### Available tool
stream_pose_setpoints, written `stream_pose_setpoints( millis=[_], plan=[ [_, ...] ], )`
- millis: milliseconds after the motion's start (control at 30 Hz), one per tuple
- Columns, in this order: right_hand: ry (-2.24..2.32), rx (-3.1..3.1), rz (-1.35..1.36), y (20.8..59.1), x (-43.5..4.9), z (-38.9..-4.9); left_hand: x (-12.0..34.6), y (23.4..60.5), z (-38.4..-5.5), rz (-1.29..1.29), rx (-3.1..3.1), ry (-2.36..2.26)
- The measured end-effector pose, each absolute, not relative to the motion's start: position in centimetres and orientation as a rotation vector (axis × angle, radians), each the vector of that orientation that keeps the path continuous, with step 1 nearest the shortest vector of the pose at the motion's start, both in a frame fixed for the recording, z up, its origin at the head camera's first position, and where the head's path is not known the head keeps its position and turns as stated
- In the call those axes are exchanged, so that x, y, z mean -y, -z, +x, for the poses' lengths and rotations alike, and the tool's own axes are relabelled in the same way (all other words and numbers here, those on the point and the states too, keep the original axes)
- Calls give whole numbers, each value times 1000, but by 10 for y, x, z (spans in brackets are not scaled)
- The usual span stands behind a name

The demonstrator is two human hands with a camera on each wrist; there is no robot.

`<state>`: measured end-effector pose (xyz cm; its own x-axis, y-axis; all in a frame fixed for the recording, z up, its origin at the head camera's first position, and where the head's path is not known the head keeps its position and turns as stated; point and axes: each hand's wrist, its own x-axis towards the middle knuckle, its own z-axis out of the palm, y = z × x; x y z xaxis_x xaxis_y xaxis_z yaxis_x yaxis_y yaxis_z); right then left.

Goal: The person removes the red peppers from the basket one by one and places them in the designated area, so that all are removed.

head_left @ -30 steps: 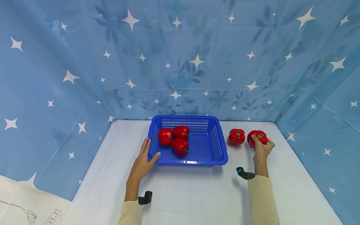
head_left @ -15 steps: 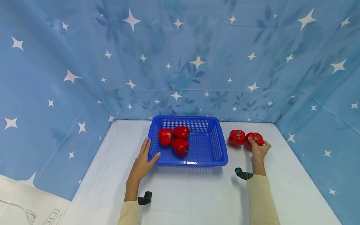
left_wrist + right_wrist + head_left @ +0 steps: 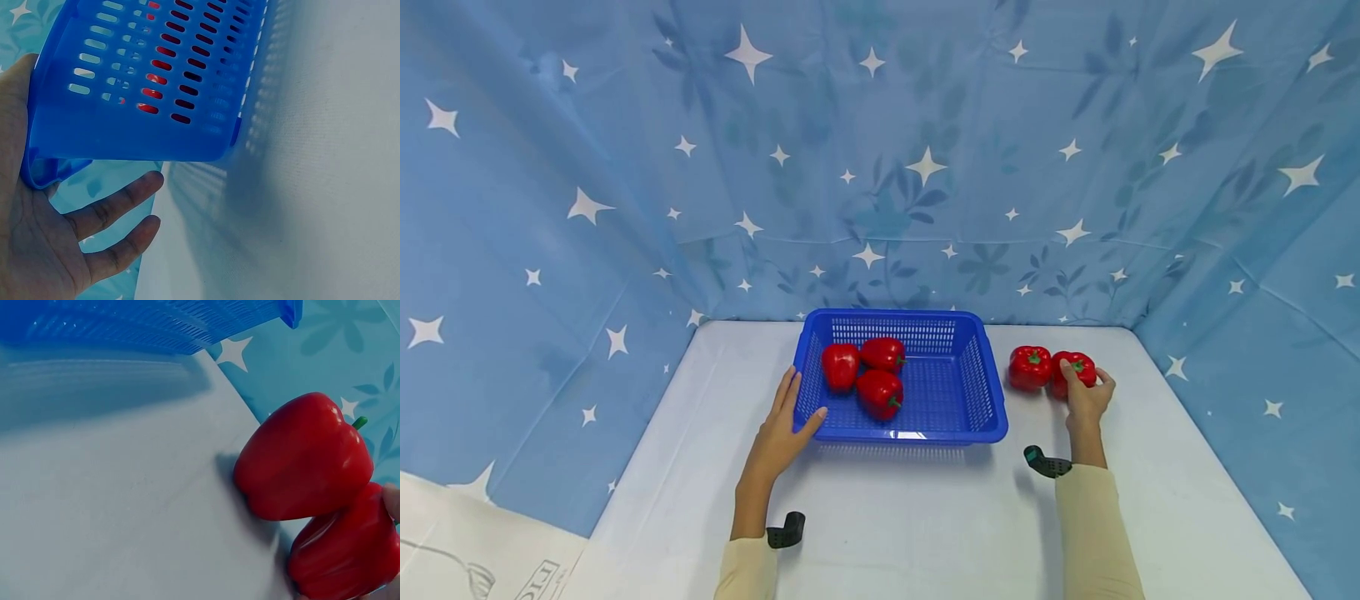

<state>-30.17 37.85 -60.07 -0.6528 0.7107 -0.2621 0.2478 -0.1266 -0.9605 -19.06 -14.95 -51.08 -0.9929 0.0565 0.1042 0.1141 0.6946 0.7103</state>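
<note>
My right hand [image 3: 1087,402] grips a red bell pepper [image 3: 1058,382] with thumb and fingers at its sides, low over the table. Right against its left side another red bell pepper [image 3: 1026,377] stands with its green stem up; the right wrist view shows the held pepper [image 3: 344,550] meeting its neighbour [image 3: 303,462]. To the left is a blue plastic basket [image 3: 917,435] with three red peppers [image 3: 881,393] lying in its left half. My left hand [image 3: 775,442] rests at the basket's front left corner, fingers straight along the outside and thumb on the front rim.
A white table [image 3: 895,517] lies beneath everything. Blue star-printed cloth [image 3: 880,192] rises behind and at both sides. The basket's right wall [image 3: 156,325] is a short way left of the standing pepper. A printed cream cloth [image 3: 475,533] shows at lower left.
My right hand has brought its pepper left and slightly down, closing the gap to the standing pepper. The left hand and basket have stayed in place.
</note>
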Motion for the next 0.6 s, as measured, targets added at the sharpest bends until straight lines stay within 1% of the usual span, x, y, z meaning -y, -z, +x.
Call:
stream_pose_setpoints(
  millis=[300, 433, 600],
  plan=[
    [-1909, 1769, -1144, 531, -341, -268, 149, 511, -190, -121, 2842, 1189],
    [-1882, 1809, -1130, 521, -334, -264, 149, 510, -190, -117, 2846, 1190],
    [-1873, 1826, -1109, 521, -334, -263, 149, 510, -190, -124, 2839, 1197]
  ],
)
